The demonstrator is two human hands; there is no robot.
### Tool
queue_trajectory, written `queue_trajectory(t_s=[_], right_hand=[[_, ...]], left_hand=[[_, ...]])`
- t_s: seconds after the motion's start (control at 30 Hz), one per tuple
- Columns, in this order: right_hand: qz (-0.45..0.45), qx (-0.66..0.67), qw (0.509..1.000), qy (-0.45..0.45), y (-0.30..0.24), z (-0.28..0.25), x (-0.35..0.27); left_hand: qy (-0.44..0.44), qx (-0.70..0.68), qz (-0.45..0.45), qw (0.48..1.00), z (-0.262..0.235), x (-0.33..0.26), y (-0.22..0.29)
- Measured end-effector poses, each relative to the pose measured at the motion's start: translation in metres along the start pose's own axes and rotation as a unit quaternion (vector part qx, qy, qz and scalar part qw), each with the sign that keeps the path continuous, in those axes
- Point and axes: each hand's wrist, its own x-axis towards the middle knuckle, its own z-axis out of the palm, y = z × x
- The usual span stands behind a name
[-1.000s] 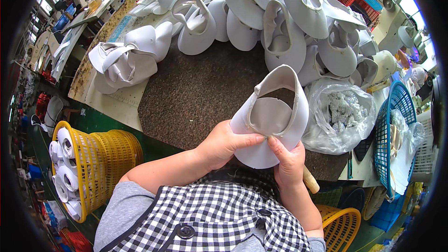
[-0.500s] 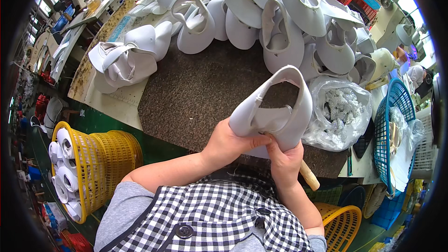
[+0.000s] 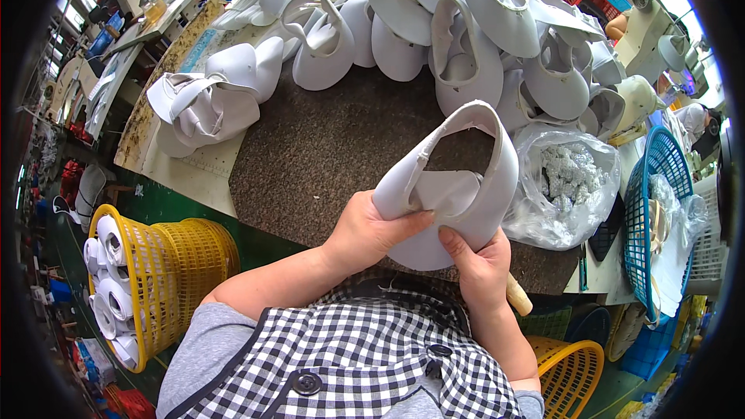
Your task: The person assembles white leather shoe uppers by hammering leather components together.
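Both hands hold a white shoe upper [image 3: 434,250] over the near part of the dark work mat, its rounded toe toward me and its open heel end pointing away. My left hand [image 3: 374,226] grips the left side, with the thumb laid on top near the opening. On the right side, my right hand [image 3: 483,265] is closed round the edge, thumb pressed on the toe. The fingers under the upper are hidden. Beside my right wrist a pale wooden handle [image 3: 518,296] sticks out; its other end is hidden.
More white shoe uppers [image 3: 397,46] are heaped along the far side of the dark mat [image 3: 310,163]. A clear plastic bag [image 3: 570,178] of silvery-grey bits lies at the right, near a blue basket [image 3: 638,225]. A yellow basket [image 3: 186,264] with white rolls stands lower left.
The upper has tilted and shifted slightly left, showing more of its toe. My thumbs, earlier together at the throat of the opening, are now apart, with the right one lower on the toe.
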Motion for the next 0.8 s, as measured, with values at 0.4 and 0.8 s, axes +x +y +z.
queue_trajectory(t_s=[0.4,0.8], right_hand=[[0.025,0.050,0.997,-0.047,0.005,0.006,0.027],[-0.216,-0.556,0.802,-0.002,-0.009,0.005,0.040]], left_hand=[[0.008,-0.033,0.029,0.999,-0.027,-0.012,-0.001],[0.077,0.559,0.313,0.764,-0.054,-0.011,-0.029]])
